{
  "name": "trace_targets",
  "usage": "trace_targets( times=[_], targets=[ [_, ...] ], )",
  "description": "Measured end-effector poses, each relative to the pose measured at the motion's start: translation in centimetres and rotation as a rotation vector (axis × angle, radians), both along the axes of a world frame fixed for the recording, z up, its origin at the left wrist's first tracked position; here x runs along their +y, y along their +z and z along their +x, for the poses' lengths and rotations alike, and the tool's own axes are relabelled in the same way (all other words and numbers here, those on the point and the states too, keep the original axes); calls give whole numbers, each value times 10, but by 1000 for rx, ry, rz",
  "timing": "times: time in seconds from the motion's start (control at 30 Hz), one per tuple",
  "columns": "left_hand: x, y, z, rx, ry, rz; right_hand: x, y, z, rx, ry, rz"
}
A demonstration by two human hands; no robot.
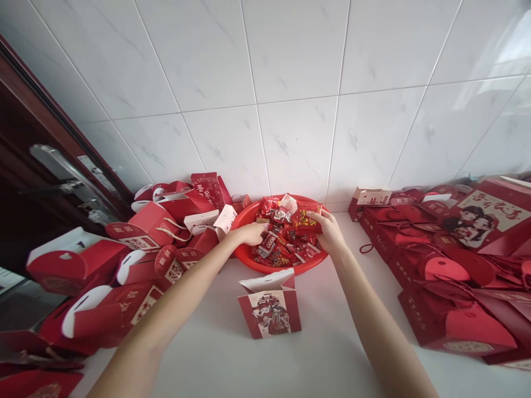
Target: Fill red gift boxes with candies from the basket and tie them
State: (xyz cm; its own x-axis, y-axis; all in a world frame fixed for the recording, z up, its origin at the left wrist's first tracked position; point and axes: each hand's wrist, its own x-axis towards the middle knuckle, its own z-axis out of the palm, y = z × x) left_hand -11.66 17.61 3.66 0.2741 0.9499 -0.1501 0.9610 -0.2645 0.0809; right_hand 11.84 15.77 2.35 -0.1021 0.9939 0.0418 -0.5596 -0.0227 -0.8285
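Both my hands reach into a red plastic basket (249, 263) filled with wrapped candies (282, 243). On its left side, my left hand (254, 234) is closed among the candies, its fingertips partly hidden; what it holds, if anything, I cannot make out. Over the right rim, my right hand (328, 229) pinches a red candy packet (306, 221) with yellow print between thumb and fingers. Between my forearms, in front of the basket, a red gift box (269, 312) stands upright with its top flaps open and a printed couple on its front.
Many red gift boxes (141, 226) with flaps and cord handles crowd the left side. Closed red boxes (448, 276) with cords are stacked on the right. A white tiled wall (294, 138) rises behind, and a dark door with a metal handle (66, 166) stands at left.
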Motion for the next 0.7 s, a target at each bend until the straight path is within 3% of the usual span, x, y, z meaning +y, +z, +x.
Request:
trace_targets(
  times=[0.3, 0.53, 0.7],
  targets=[
    [-3, 4, 36, 49, -96, -15, 2, -1, 0, 6, 7, 17],
    [-2, -3, 36, 19, -234, -87, 1, 0, 0, 6, 11, 8],
    [2, -5, 34, -36, -226, -116, 2, -1, 0, 15, 7, 17]
  ],
)
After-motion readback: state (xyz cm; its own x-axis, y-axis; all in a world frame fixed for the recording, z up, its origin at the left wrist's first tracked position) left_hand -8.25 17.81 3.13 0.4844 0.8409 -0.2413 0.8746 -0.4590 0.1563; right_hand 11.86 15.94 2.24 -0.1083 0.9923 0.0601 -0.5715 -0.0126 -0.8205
